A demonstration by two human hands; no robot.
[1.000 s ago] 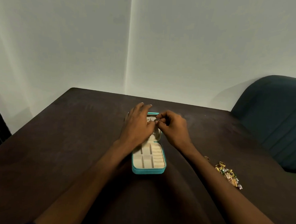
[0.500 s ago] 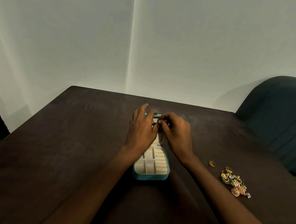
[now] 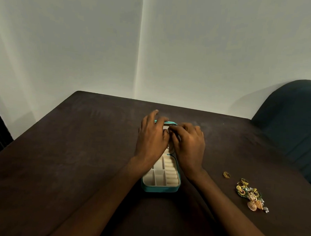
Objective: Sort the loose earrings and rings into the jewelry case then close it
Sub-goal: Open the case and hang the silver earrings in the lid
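The teal jewelry case (image 3: 161, 189) lies open at the middle of the table, its cream compartments toward me. Both my hands hover over its far half and hide most of it. My left hand (image 3: 152, 139) reaches over the far rim, thumb turned inward. My right hand (image 3: 188, 146) has its fingers curled, the tips meeting the left thumb. Between them they pinch a small dark earring (image 3: 164, 130), barely visible. A loose gold ring (image 3: 226, 174) and a pile of gold earrings and rings (image 3: 251, 196) lie on the table to the right.
The dark brown table (image 3: 68, 158) stands against a white wall, its far edge just behind the case. A dark teal upholstered chair (image 3: 293, 125) stands at the table's right side. My forearms cross the near part of the table.
My view has shifted slightly, so the case and jewelry pile sit a little further right. Both hands stay over the far half, fingers working closer to the rim.
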